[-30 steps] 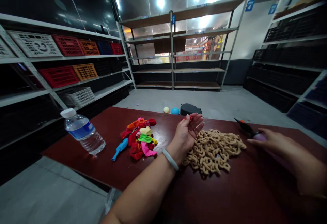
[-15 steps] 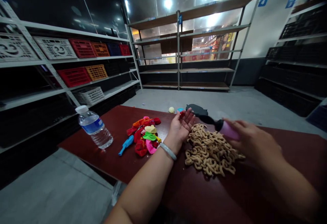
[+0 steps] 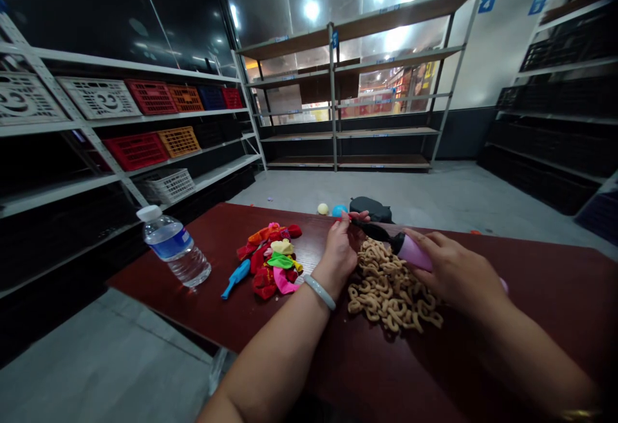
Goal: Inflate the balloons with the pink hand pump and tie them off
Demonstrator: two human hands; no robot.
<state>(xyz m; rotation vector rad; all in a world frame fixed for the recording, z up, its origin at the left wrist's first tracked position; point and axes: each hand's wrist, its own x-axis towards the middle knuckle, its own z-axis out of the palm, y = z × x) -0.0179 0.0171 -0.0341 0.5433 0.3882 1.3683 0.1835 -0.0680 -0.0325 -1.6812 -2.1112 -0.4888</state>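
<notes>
My right hand (image 3: 454, 275) is wrapped round the purple body of what looks like a balloon hand pump (image 3: 418, 252), whose black front end points left. That black tip meets the fingers of my left hand (image 3: 342, 243), which is turned palm up and pinches a small red piece, apparently a balloon (image 3: 350, 219); most of it is hidden. A pile of beige curled pieces (image 3: 393, 294) lies below the pump, between my forearms. Left of my left wrist sits a heap of limp coloured balloons (image 3: 270, 259), in red, pink, green, yellow and blue.
A water bottle (image 3: 176, 246) with a white cap stands on the left of the dark red table (image 3: 193, 307). Beyond the far edge lie a blue ball or balloon (image 3: 339, 210), a pale yellow one (image 3: 322, 208) and a dark bag-like thing (image 3: 371, 208). Shelves with crates (image 3: 147, 150) line the left.
My right hand has brought the pump left and its black end to my left hand. My left fingers, spread before, have closed round the tip. The view has shifted slightly.
</notes>
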